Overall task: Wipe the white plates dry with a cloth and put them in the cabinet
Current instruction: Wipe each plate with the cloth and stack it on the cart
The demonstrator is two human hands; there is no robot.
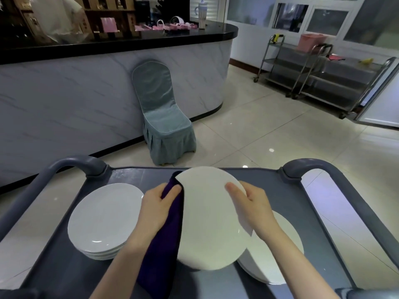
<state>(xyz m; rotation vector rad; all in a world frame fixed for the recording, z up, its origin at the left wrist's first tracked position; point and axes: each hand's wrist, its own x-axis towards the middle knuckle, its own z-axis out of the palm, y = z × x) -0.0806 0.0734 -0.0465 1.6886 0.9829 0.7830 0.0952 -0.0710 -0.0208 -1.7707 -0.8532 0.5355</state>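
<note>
While both hands work over the cart, one white plate [212, 225] is up off the surface, tilted with its face toward the person.

Hands: two, bare, set apart on opposite rims of that plate.
- left hand [158, 209]: pinches a purple cloth [164, 244] against the plate's left rim, thumb on top of the cloth. The cloth wraps the rim at the top and hangs down past the wrist.
- right hand [254, 209]: grips the right rim, thumb flat on the plate's face, fingers hidden behind it.

Plates, counted:
- one in the hands.
- left stack [103, 221]: white plates lying flat on the cart, several rims showing at its near edge. The exact number is unclear.
- right stack [278, 255]: white, flat, mostly hidden behind the held plate and the right forearm. I cannot count it.

Cloths: one.

Surface: a grey plastic service cart [133, 175] with a flat top tray. Two rounded handles rise at the far corners, one left [86, 162] and one right [306, 165].

Room: glossy pale floor tiles [269, 130]. One chair in a grey-green fabric cover [164, 117] stands against a curved counter [86, 87] with a marble-look front and black top. On that top sit one tall lidded tumbler [201, 15] and a scatter of pink items. A person in white [56, 18] stands behind the counter. Along the far right wall, two steel shelf trolleys [291, 67] [345, 83] stand side by side, with one pink bin [311, 41] on the nearer wall side.
</note>
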